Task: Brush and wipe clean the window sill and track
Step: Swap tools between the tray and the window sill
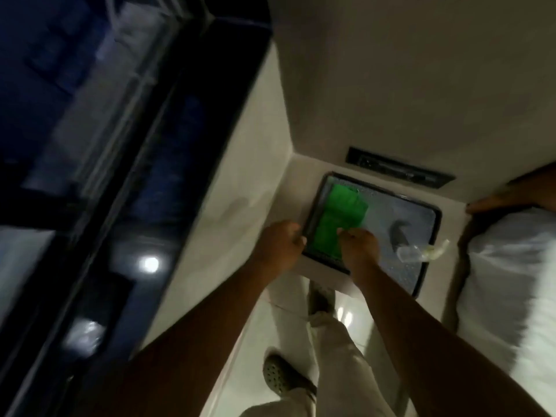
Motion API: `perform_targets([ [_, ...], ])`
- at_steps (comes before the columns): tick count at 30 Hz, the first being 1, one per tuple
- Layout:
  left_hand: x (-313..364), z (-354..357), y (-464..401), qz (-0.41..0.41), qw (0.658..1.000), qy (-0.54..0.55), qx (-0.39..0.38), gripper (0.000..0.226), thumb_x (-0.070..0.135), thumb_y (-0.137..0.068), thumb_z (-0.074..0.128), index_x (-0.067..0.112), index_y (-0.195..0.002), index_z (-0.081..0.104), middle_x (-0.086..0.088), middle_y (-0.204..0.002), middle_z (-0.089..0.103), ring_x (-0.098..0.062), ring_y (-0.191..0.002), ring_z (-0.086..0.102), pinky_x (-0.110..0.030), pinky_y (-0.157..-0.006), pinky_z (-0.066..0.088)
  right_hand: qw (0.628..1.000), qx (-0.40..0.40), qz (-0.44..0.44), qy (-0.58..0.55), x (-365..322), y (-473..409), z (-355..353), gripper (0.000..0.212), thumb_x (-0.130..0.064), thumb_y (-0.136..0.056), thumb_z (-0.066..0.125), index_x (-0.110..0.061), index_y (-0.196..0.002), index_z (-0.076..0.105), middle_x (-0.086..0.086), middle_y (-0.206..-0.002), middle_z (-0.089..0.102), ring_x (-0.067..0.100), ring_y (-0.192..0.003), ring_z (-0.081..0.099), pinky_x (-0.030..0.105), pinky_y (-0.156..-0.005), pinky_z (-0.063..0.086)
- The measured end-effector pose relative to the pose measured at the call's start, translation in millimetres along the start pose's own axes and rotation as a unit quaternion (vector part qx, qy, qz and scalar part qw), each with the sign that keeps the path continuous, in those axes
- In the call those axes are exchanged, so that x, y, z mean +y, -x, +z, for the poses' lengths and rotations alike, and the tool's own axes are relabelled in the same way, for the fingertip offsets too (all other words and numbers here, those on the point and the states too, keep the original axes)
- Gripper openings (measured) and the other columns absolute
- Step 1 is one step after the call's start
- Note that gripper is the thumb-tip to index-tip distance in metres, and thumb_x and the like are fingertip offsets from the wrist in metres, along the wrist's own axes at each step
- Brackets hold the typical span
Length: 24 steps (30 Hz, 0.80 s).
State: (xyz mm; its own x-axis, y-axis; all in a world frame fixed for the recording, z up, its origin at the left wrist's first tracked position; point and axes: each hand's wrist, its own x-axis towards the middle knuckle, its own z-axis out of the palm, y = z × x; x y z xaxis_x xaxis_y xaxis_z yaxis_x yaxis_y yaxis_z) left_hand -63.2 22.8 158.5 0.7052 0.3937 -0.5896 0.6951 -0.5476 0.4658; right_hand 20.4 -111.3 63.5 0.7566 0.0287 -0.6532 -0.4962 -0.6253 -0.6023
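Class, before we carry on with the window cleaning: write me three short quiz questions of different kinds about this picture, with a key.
1. True or false: the green cloth lies on the tray.
2. Which hand grips the tray's edge? A left hand B right hand
3. Fill in: a clear ____ lies at the tray's right side.

Key: 1 true. 2 A. 3 spray bottle.
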Motion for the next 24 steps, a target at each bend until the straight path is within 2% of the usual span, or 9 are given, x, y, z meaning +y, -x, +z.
perform_targets([
  [3,-2,-52,82,0.024,0.994,0.060,0.090,0.029,0.022,-0.093,0.063,0.002,-0.114,0.067,-0.017,-0.120,0.068,-0.031,-0.113,0.062,-0.038,-0.097,0.049,0.995,-0.005,-0.099,-0.007,-43,70,2,0.031,-0.030,-0.089,0.062,-0.013,-0.063,0.060,0.018,-0.075,0.065,0.025,-0.069,0.057,0.027,-0.062,0.037],
  [6,-20,-100,146,0.034,0.971,0.109,0.211,0.022,0.018,-0.093,0.059,0.014,-0.111,0.071,-0.008,-0.117,0.071,-0.024,-0.109,0.065,-0.031,-0.095,0.051,0.986,0.025,-0.156,-0.046,-80,141,12,0.034,-0.021,-0.088,0.063,-0.020,-0.055,0.053,0.018,-0.073,0.061,0.031,-0.075,0.060,0.034,-0.070,0.047],
  [9,-61,-141,198,0.000,0.951,0.048,0.305,0.022,0.013,-0.090,0.054,0.014,-0.103,0.072,-0.012,-0.109,0.072,-0.028,-0.102,0.066,-0.035,-0.090,0.053,0.976,0.004,-0.206,-0.074,-98,208,30,0.037,-0.018,-0.087,0.064,-0.019,-0.053,0.049,0.016,-0.068,0.061,0.028,-0.070,0.059,0.032,-0.070,0.046],
  [11,-95,-156,223,-0.058,0.950,-0.018,0.307,0.021,0.008,-0.088,0.052,0.007,-0.096,0.071,-0.017,-0.103,0.072,-0.032,-0.097,0.067,-0.035,-0.081,0.052,0.970,-0.027,-0.226,-0.087,-99,242,43,0.033,-0.019,-0.085,0.067,-0.016,-0.055,0.055,0.012,-0.064,0.061,0.025,-0.066,0.058,0.028,-0.064,0.041],
  [13,-127,-157,244,-0.118,0.951,-0.029,0.283,0.014,0.010,-0.089,0.055,0.004,-0.091,0.067,-0.018,-0.102,0.071,-0.031,-0.094,0.068,-0.033,-0.076,0.052,0.967,-0.062,-0.230,-0.088,-93,267,58,0.029,-0.021,-0.084,0.069,-0.012,-0.058,0.060,0.011,-0.063,0.064,0.028,-0.065,0.061,0.031,-0.067,0.047],
  [15,-151,-148,253,-0.150,0.952,-0.012,0.267,0.016,0.019,-0.091,0.058,0.004,-0.094,0.065,-0.017,-0.105,0.069,-0.031,-0.096,0.067,-0.034,-0.080,0.054,0.968,-0.090,-0.217,-0.084,-83,280,70,0.032,-0.025,-0.082,0.071,-0.016,-0.055,0.057,0.011,-0.063,0.066,0.033,-0.068,0.066,0.036,-0.072,0.053],
  [19,-167,-129,253,-0.171,0.954,0.009,0.245,0.031,0.035,-0.087,0.066,0.005,-0.094,0.067,-0.015,-0.102,0.069,-0.028,-0.088,0.068,-0.035,-0.075,0.057,0.975,-0.133,-0.157,-0.087,-66,291,88,0.033,-0.028,-0.077,0.074,-0.016,-0.053,0.055,0.009,-0.056,0.062,0.031,-0.059,0.061,0.044,-0.070,0.054],
  [21,-164,-126,249,-0.184,0.950,0.039,0.251,0.032,0.035,-0.086,0.067,0.005,-0.100,0.068,-0.016,-0.106,0.069,-0.029,-0.090,0.069,-0.034,-0.073,0.056,0.973,-0.163,-0.129,-0.101,-63,294,94,0.034,-0.027,-0.076,0.077,-0.016,-0.053,0.054,0.008,-0.050,0.059,0.026,-0.048,0.055,0.040,-0.062,0.052],
  [24,-155,-125,239,-0.175,0.940,0.146,0.253,0.032,0.029,-0.084,0.073,0.004,-0.103,0.071,-0.018,-0.105,0.072,-0.032,-0.097,0.069,-0.035,-0.082,0.057,0.965,-0.212,-0.100,-0.116,-63,301,100,0.031,-0.024,-0.078,0.077,-0.010,-0.059,0.057,0.009,-0.055,0.059,0.023,-0.045,0.055,0.031,-0.053,0.054],
])
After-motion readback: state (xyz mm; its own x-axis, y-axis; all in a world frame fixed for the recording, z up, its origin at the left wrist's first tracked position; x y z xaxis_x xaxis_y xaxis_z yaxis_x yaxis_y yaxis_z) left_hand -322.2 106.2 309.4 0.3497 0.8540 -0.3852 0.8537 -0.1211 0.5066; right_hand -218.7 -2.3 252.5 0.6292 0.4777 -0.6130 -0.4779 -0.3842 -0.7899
